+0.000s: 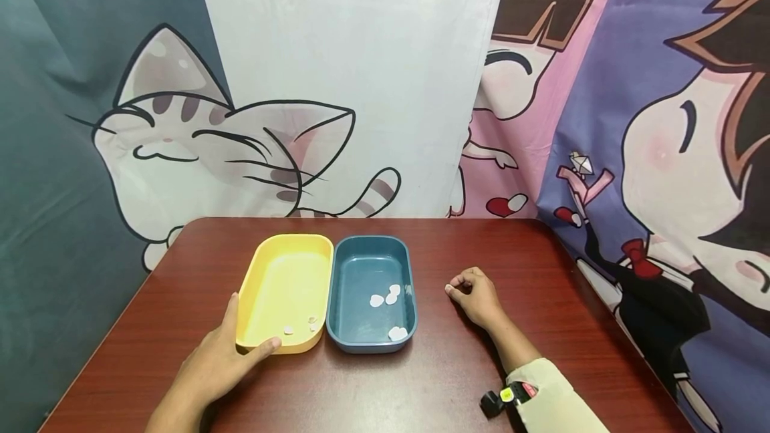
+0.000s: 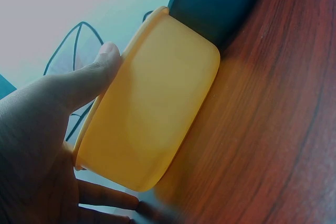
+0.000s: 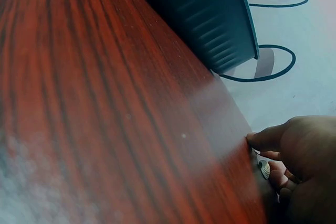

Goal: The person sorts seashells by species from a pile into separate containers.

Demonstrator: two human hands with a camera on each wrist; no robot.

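Observation:
My left hand [image 1: 213,356] holds the near left corner of a yellow plastic box [image 1: 289,239], thumb along the near rim and fingers on the left side. Inside that box, a few small pale shells [image 1: 289,330] lie near the front. A dark blue box [image 1: 371,346] stands against its right side, with several white shells [image 1: 376,301] on its floor. To the right, my right hand [image 1: 479,298] hovers low over the table, fingers curled. In the right wrist view, a small ridged seashell [image 3: 264,169] shows at its fingers.
Both boxes stand on a reddish-brown wooden table [image 1: 433,379]. Behind it hangs a cloth backdrop [image 1: 361,52] with cartoon figures, right at the table's far edge. A small black camera [image 1: 492,404] is strapped to the right wrist by the pale sleeve [image 1: 553,393].

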